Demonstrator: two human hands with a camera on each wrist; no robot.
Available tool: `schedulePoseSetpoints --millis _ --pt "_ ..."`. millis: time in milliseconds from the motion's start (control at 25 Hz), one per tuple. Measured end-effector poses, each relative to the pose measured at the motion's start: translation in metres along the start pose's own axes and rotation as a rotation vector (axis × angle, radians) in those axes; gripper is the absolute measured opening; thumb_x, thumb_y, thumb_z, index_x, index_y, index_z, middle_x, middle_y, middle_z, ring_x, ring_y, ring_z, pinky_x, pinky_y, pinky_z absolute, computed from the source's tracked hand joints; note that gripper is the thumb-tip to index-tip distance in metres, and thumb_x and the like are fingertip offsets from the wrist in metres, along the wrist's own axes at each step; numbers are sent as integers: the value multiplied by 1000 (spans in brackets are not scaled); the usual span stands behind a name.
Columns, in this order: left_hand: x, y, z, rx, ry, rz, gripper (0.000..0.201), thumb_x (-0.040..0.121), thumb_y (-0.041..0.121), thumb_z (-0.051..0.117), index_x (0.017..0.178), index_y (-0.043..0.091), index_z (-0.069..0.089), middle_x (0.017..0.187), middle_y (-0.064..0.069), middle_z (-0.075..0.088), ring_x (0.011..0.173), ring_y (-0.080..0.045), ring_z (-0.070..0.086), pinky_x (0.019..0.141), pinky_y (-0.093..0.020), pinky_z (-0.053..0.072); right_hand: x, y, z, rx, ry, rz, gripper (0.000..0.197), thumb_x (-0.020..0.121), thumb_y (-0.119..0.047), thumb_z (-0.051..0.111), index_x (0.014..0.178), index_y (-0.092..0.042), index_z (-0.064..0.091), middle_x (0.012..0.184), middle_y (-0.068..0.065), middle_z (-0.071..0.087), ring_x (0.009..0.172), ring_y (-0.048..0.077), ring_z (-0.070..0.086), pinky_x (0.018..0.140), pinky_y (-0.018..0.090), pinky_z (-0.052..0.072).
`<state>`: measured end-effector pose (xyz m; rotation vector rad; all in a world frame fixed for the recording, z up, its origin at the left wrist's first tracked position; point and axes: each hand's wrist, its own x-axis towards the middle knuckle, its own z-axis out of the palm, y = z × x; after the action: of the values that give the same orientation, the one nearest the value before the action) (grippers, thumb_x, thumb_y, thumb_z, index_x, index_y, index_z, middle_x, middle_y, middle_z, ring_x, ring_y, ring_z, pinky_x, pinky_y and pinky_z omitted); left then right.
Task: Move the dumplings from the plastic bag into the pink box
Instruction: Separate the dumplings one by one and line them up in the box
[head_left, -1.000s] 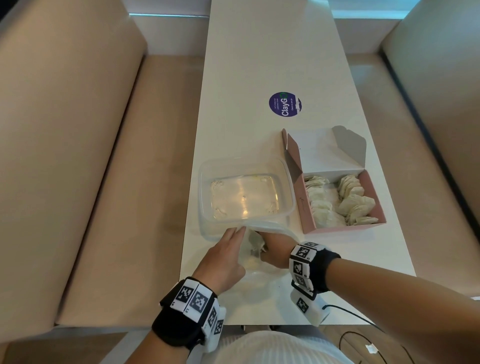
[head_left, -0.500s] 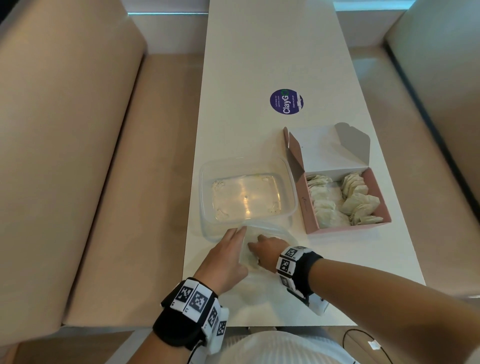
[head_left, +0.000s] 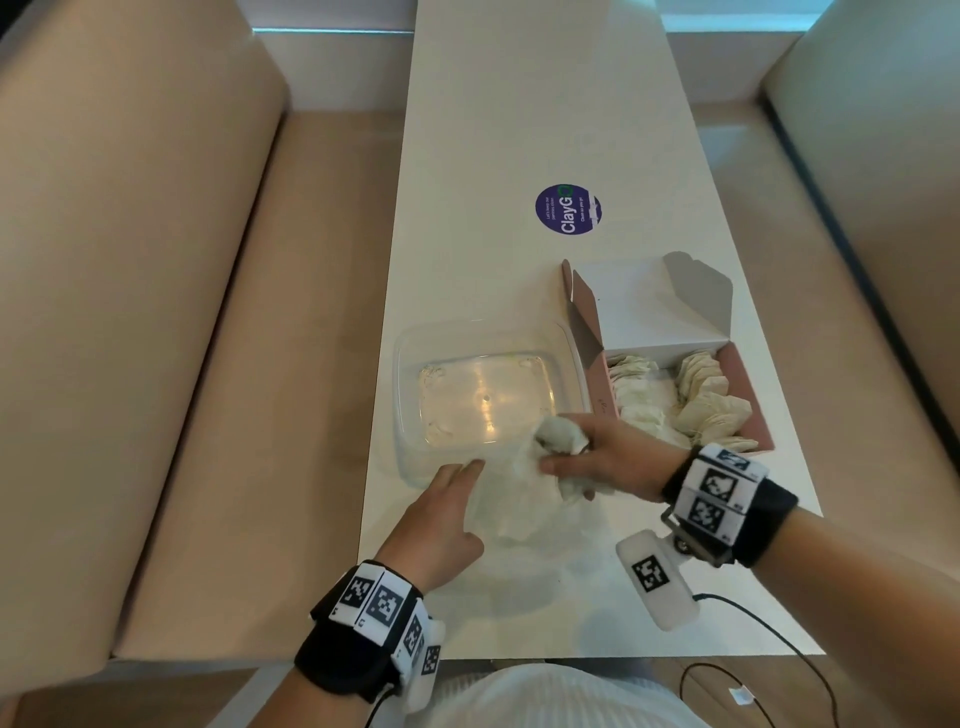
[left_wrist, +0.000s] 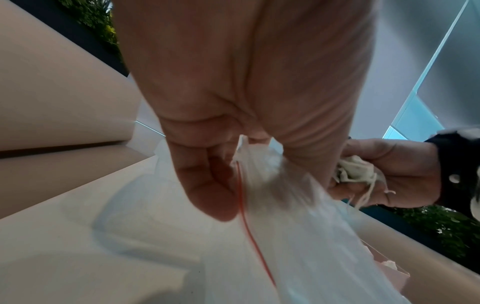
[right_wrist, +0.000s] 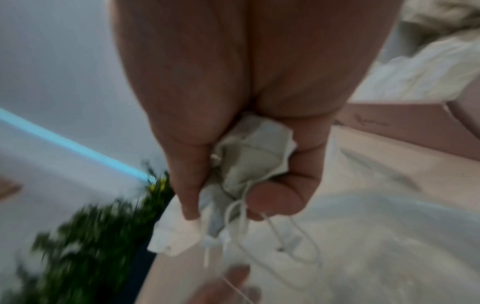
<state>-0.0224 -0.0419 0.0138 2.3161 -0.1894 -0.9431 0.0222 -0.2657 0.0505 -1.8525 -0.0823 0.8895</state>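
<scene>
Head view, seated at a long white table (head_left: 519, 130) between two beige benches (head_left: 156, 312). My right hand (head_left: 613, 457) is clenched around a small bunch of dumplings (head_left: 561, 436), pale wrinkled pouches with thin white strings hanging below my fingers (right_wrist: 187, 185); the hand is just past the mouth of the plastic bag (head_left: 519, 499) and just beside the near left corner of the pink box (head_left: 756, 415). In the blurred right wrist view I count what may be two or three pouches in the grasp, though I cannot tell the exact number. My left hand (head_left: 441, 519) pinches the bag's rim between thumb and fingers, as the left wrist view shows, with a thin red line (left_wrist: 246, 216) running down the plastic; the bag lies crumpled on the table near its front edge. The pink box stands open to the right, its white-lined lid (head_left: 649, 306) tilted back, and it holds two rows of dumplings (head_left: 701, 395). A clear plastic container (head_left: 488, 332) sits to the left of the box, touching or nearly touching it, with pale residue on its floor. A round purple sticker (head_left: 568, 209) lies farther up the table. Black bands with square markers (head_left: 722, 493) wrap both my wrists.
</scene>
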Motion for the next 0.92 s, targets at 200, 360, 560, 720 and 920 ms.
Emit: schedulePoseSetpoints --millis 200,360,560,720,920 --pt "-2 -4 2 -15 36 40 65 88 29 59 145 37 29 153 9 19 135 -12 34 105 -20 29 -8 11 -24 483 140 -40 10 82 -16 63 91 -14 64 72 5 59 60 15 54 48 24 43" --pt "-16 2 -9 -158 311 204 20 78 58 57 90 45 66 140 15 40 139 -6 27 111 -34 26 -14 14 -21 568 141 -47 18 80 -21 63 96 -13 63 69 1 60 60 14 55 49 24 43" --pt "-18 38 -25 -663 434 247 42 70 62 53 99 32 61 108 11 62 101 -8 62 76 -25 51 -17 -8 -2 316 288 -154 22 85 -15 65 102 -2 59 71 7 57 54 10 53 47 26 43" --pt "-8 67 -14 -953 194 172 72 70 66 56 131 29 46 122 -2 60 105 -20 66 80 -42 58 -13 -24 17 113 410 -297 17 83 -25 69 94 -14 61 71 1 59 56 5 52 52 24 44" --pt "-9 85 -10 -1452 19 60 67 82 69 47 129 22 55 126 -22 56 102 -38 61 89 -56 49 -11 -27 27 -273 682 -434 13 81 -14 67 93 -16 63 86 0 54 72 8 52 64 25 43"
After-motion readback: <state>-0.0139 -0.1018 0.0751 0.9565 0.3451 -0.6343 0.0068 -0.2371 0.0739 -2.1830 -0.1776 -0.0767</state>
